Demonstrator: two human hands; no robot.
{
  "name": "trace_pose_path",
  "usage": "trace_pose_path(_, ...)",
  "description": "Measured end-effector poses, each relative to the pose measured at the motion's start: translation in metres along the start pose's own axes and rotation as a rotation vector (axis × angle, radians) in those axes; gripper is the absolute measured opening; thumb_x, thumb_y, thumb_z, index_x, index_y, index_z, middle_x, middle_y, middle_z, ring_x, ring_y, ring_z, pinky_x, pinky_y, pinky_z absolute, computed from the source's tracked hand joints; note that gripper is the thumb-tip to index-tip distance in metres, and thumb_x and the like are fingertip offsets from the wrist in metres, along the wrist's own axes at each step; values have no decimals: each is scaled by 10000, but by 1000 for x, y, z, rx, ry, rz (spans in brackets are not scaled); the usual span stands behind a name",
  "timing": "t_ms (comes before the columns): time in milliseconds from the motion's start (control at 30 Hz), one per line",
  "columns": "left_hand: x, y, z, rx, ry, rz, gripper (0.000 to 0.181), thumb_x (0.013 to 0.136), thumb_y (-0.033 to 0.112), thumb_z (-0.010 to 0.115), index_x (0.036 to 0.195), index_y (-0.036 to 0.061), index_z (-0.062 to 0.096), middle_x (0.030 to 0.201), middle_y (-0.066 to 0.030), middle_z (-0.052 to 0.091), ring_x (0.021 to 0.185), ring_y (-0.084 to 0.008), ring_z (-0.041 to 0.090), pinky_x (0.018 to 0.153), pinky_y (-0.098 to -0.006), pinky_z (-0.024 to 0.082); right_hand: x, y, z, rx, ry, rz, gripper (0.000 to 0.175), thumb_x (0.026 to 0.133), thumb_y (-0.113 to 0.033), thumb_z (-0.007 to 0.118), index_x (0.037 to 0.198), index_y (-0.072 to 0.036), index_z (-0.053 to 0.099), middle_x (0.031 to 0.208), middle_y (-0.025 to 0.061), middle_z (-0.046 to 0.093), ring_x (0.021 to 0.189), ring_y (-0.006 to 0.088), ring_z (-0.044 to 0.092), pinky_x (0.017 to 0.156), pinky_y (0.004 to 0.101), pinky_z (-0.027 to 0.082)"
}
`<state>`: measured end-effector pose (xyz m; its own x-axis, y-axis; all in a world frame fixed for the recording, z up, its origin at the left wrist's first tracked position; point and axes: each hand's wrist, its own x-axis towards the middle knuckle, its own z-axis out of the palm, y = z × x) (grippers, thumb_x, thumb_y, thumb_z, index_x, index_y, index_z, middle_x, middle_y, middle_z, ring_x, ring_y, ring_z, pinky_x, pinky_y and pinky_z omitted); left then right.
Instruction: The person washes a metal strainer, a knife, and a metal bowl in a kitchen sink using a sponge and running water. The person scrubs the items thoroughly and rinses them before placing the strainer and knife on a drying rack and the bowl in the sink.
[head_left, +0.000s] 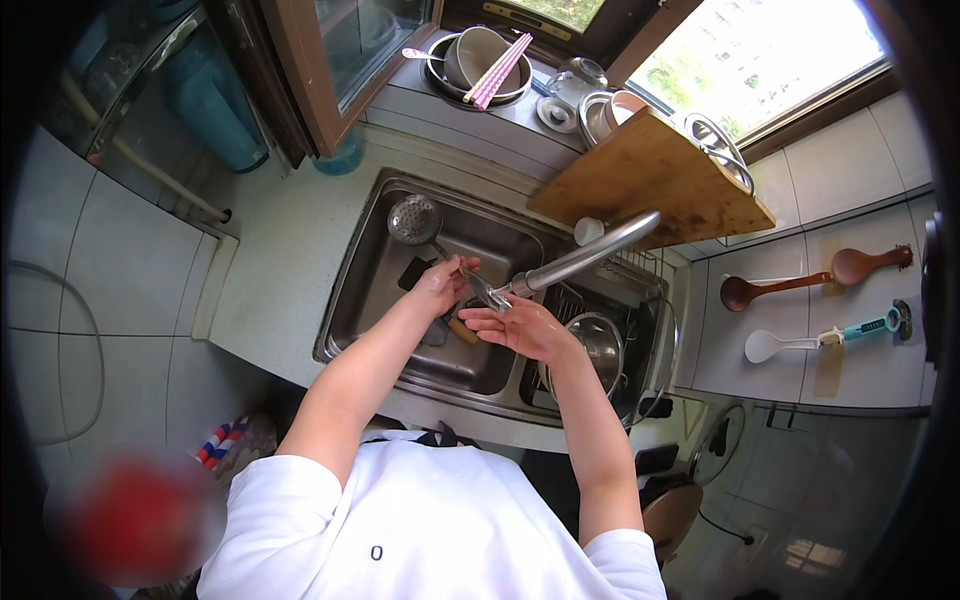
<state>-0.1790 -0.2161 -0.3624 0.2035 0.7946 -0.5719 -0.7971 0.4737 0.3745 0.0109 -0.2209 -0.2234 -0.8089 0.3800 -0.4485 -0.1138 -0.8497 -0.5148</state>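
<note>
My left hand is closed around the handle of a perforated metal skimmer, whose round bowl points to the far left of the sink. The metal end of the handle sticks out past my fingers, beneath the spout of the steel faucet. My right hand looks wet and is held just under that end, with its fingers extended. Whether it touches the metal cannot be told. Below my hands in the steel sink basin lies a utensil with a wooden handle, partly hidden. A dark object lies behind my left hand.
A dish rack with a glass lid fills the right basin. Behind the faucet leans a wooden cutting board. Bowls and pink chopsticks stand on the sill. Ladles hang on the right wall.
</note>
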Motion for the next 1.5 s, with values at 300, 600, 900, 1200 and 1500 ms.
trace_pose_path(300, -10, -2, 13, 19, 10, 14, 170, 940, 284, 440, 957, 126, 501, 1071, -41, 600, 1003, -167, 543, 839, -335, 419, -12, 6, -2, 91, 57, 2, 539, 778, -88, 542, 1287, -24, 373, 1220, 185, 494, 1136, 307, 497, 971, 379, 409)
trace_pose_path(600, -35, -25, 37, 92, -23, -78, 227, 941, 321, 427, 989, 112, 501, 953, -45, 601, 850, -179, 568, 732, -337, 472, 7, 11, 3, -133, 348, 100, 196, 921, -168, 441, 1087, -70, 474, 906, 77, 588, 658, 124, 548, 550, 242, 469)
trace_pose_path(900, 10, -32, 26, -20, 375, 28, 317, 951, 375, 348, 828, 128, 504, 622, 22, 510, 530, -112, 486, 474, -252, 396, -25, 43, 44, -89, 392, 99, 205, 953, -186, 386, 1128, -95, 442, 637, -16, 393, 444, 50, 320, 367, 198, 259)
trace_pose_path(1200, -26, -65, 47, 242, 177, -69, 238, 914, 330, 406, 848, 126, 508, 684, -4, 550, 593, -128, 515, 532, -266, 406, -56, 54, 45, -85, 466, 59, 274, 954, -228, 386, 1180, -78, 427, 627, -18, 390, 432, 48, 306, 368, 204, 262)
trace_pose_path(1500, -37, -29, -10, 230, 671, -32, 367, 900, 310, 392, 1174, 90, 499, 1107, -52, 592, 1034, -177, 522, 904, -327, 354, -93, 90, 30, -1470, 807, -253, 420, 821, -133, 573, 1227, -77, 483, 913, 127, 608, 787, 270, 602, 681, 345, 474)
